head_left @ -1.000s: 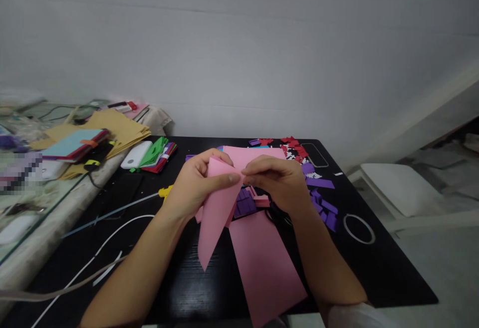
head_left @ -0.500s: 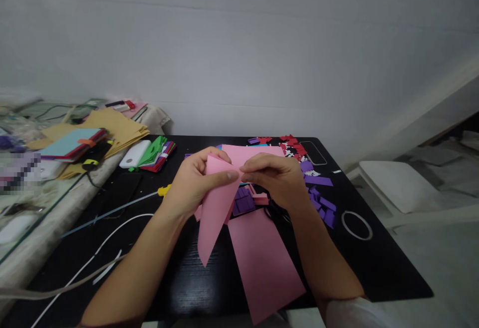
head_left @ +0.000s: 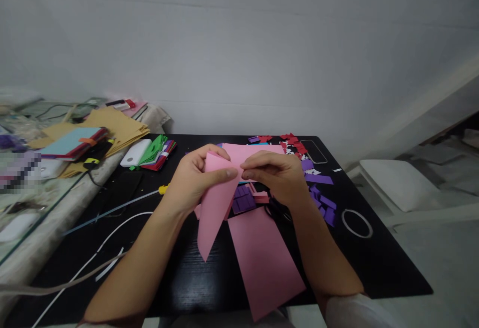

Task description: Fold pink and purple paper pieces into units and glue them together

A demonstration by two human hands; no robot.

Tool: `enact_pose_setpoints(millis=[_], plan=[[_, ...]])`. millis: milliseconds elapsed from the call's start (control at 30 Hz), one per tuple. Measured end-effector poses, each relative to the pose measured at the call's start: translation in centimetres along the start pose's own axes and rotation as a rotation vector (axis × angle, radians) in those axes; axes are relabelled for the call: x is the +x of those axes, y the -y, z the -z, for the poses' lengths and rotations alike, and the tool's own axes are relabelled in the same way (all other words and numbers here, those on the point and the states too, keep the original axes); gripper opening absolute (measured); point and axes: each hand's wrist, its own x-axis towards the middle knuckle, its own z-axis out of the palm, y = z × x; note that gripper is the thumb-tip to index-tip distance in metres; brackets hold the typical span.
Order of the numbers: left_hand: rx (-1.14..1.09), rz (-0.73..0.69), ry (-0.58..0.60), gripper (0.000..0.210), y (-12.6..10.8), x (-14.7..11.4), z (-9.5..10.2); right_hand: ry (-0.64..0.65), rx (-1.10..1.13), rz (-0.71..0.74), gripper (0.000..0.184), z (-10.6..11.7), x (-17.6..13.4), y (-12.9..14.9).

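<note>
My left hand [head_left: 194,178] holds a folded sheet of pink paper [head_left: 215,213], its thumb lying flat across the front and its fingers behind. The sheet hangs in a point toward the table. At the paper's right edge, the thumb and forefinger of my right hand [head_left: 277,173] are pinched together; the bit of paper between them is mostly hidden. Below lies a flat pink sheet [head_left: 265,263]. Purple folded paper pieces [head_left: 244,199] and pink folded pieces [head_left: 261,197] sit just under my hands. Another pink sheet [head_left: 258,152] is behind them.
Red paper pieces [head_left: 294,144] and purple scraps [head_left: 324,203] are along the table's right side, near a white ring [head_left: 357,223]. Green paper pieces [head_left: 154,151] lie at the left. Cables [head_left: 108,233] cross the left side. A white stool [head_left: 398,184] stands at right.
Both hands stay nearly in place on the pink paper. My right fingertips have shifted very slightly at its edge, and the view has moved a little.
</note>
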Motion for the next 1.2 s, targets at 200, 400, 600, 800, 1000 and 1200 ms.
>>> enact_pose_setpoints(millis=[200, 400, 600, 800, 1000, 1200], plan=[[0.007, 0.001, 0.009, 0.038, -0.01, 0.05, -0.02, 0.014, 0.018, 0.017, 0.013, -0.14, 0.01, 0.09], [0.014, -0.001, 0.007, 0.038, 0.07, -0.01, 0.07, 0.006, -0.015, 0.030, 0.013, -0.17, -0.11, 0.17], [0.027, -0.002, -0.004, 0.040, 0.12, 0.00, 0.06, -0.005, -0.039, 0.031, 0.012, -0.11, -0.20, 0.11], [0.043, 0.000, 0.003, 0.039, 0.02, -0.17, 0.04, 0.006, -0.017, 0.040, 0.011, -0.12, -0.16, 0.14], [0.038, -0.017, 0.000, 0.038, -0.04, -0.16, 0.03, 0.003, -0.008, 0.019, 0.011, -0.07, -0.13, 0.03], [0.056, -0.031, 0.002, 0.036, -0.18, -0.22, -0.03, 0.016, 0.012, 0.020, 0.011, 0.00, -0.11, 0.02]])
